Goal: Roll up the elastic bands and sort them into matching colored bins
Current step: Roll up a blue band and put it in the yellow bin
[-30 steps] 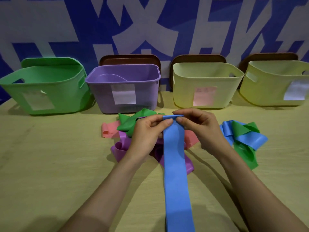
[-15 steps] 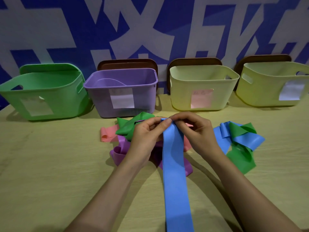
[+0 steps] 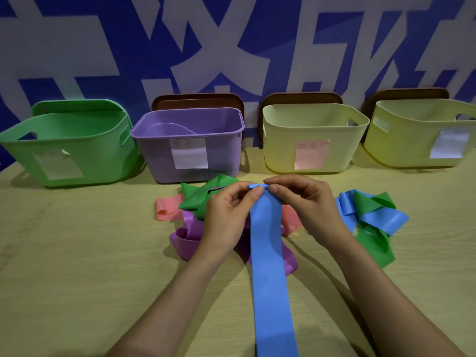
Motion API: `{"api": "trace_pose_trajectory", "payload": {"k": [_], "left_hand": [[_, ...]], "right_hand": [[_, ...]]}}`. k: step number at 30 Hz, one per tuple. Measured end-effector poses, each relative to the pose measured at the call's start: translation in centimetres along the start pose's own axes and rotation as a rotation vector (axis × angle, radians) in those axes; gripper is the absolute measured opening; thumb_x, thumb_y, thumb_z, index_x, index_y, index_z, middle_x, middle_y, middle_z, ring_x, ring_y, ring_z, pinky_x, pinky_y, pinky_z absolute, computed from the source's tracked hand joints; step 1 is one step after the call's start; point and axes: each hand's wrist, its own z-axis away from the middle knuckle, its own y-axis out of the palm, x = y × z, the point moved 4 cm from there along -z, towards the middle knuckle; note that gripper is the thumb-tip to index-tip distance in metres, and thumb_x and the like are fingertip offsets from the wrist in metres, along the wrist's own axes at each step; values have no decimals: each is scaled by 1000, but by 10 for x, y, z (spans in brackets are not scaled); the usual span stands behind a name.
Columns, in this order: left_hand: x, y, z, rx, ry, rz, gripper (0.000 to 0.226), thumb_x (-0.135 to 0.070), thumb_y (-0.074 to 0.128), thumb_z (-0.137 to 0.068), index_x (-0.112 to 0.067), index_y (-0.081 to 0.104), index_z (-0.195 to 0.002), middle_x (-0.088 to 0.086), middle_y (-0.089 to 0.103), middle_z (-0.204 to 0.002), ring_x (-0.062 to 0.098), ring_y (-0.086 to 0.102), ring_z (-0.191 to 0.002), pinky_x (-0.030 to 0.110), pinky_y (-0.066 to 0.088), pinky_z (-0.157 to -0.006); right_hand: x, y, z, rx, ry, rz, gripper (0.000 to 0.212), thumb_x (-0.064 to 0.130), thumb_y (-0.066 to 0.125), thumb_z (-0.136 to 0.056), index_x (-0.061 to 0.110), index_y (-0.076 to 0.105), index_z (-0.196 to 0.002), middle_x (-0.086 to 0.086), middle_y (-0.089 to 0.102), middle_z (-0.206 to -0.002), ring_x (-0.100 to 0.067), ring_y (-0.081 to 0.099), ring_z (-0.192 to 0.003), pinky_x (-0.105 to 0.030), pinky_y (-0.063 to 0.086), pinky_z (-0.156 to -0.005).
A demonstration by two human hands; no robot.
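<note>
A long blue elastic band (image 3: 269,266) runs from the frame's bottom edge up to my hands. My left hand (image 3: 226,215) and my right hand (image 3: 306,204) both pinch its far end, which is curled into a small tight roll at my fingertips. Beneath my hands lies a heap of a green band (image 3: 203,197), a pink band (image 3: 167,207) and a purple band (image 3: 188,238). To the right lies a second heap of blue band (image 3: 383,220) and green band (image 3: 373,243). At the back stand a green bin (image 3: 67,161), a purple bin (image 3: 159,155) and two yellow bins (image 3: 283,150) (image 3: 401,145).
The bins stand in a row on the tan tabletop (image 3: 77,253) against a blue and white wall. Each bin has a paper label on its front. Brown lids (image 3: 198,100) lean upright behind the purple and yellow bins.
My fingers have turned the blue band's end over into a tighter roll. Both hands stay at the same spot above the heap; the view has shifted slightly.
</note>
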Motion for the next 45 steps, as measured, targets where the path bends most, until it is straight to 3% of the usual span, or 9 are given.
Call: {"api": "trace_pose_trajectory", "payload": {"k": [9,13,17,21,26,29,34,41,45], "left_hand": [[5,4,1,68,-222,226,10,-5,62,-88,-11,69,-93,9,74,-90,22,71,-88,28,58,-79],[6,4,0,79,-280,280,11,-5,64,-87,-4,68,-97,14,74,-92,23,71,-87,26,58,-76],[3,2,0,115,-249,239,12,-2,67,-83,-9,69,-92,10,74,-89,22,70,-87,30,57,-80],[3,1,0,91,-209,216,10,-3,68,-82,-9,70,-90,14,73,-90,24,70,-88,31,56,-82],[4,0,-2,16,-139,136,8,-5,65,-85,-7,69,-92,13,71,-90,28,68,-91,41,54,-87],[2,0,-2,5,-95,93,7,-6,64,-87,-11,69,-88,7,71,-86,24,68,-88,41,55,-86],[2,0,-1,7,-40,42,7,-7,64,-87,-12,69,-87,-11,71,-74,3,66,-78,26,55,-77],[11,5,0,119,-234,130,12,-8,66,-86,-6,67,-98,11,74,-91,19,70,-82,24,57,-66],[9,4,1,124,-257,198,13,-7,65,-86,-9,69,-98,6,75,-85,15,71,-78,22,57,-66]], "right_hand": [[-1,1,2,-33,21,-6,27,-8,66,-81,17,72,-88,10,73,-81,-4,66,-83,-16,51,-76],[-6,-1,3,-59,62,-11,24,-7,65,-82,15,73,-85,6,73,-82,-24,66,-76,-44,52,-68],[-3,0,3,-47,25,-17,24,-11,63,-82,11,72,-84,5,73,-81,-11,67,-84,-21,52,-77],[-5,0,4,-46,22,-22,26,-12,63,-82,13,72,-85,6,73,-80,-8,67,-83,-18,52,-75],[-3,1,3,7,29,9,24,-7,65,-83,15,73,-88,4,73,-88,-15,68,-86,-31,55,-73],[-2,0,4,52,60,23,19,4,68,-83,17,73,-95,2,73,-94,-37,66,-88,-47,56,-75],[-3,4,2,56,134,0,12,12,63,-87,20,71,-91,8,72,-82,-2,66,-80,-18,52,-65],[-4,-3,1,-15,108,1,10,6,66,-84,14,72,-86,5,72,-79,-3,64,-76,-16,51,-66],[-4,-4,1,-33,120,-13,13,2,68,-81,12,72,-88,0,73,-83,-8,66,-80,-24,55,-75]]}}
